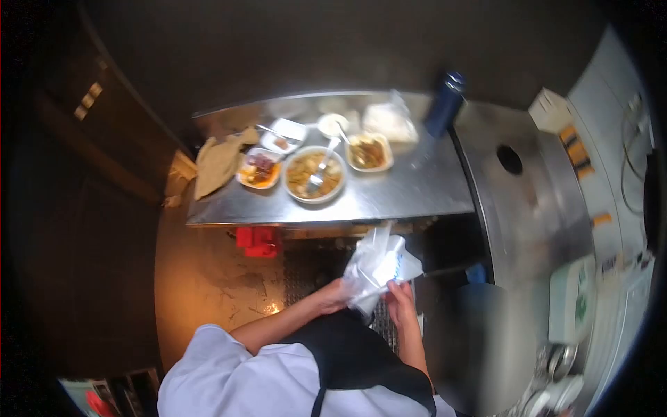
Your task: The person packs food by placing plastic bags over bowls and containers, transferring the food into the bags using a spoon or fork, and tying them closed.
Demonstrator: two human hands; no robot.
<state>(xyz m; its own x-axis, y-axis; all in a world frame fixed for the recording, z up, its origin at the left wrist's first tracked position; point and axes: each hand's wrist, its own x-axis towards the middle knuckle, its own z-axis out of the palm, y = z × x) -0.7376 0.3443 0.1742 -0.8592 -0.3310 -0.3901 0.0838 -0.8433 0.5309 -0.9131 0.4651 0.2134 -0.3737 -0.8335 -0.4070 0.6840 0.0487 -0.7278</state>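
A crumpled clear plastic bag [375,267] with blue print is held in front of my body, below the edge of the metal table [417,191]. My left hand [333,295] grips its lower left side. My right hand [399,299] pinches its lower right side, near the blue print. Beyond the bag, a large bowl of food [302,175] with a spoon in it rests on the table. Beside that bowl are a tray of red and orange food [260,169] on the left and a square bowl of food [369,152] on the right.
At the table's back are a white cup [333,125], a filled plastic bag [390,123] and a dark blue bottle [445,104]. Flattened cardboard [219,165] lies at the left end. A red object [258,242] is under the table; a steel counter [531,201] adjoins at right.
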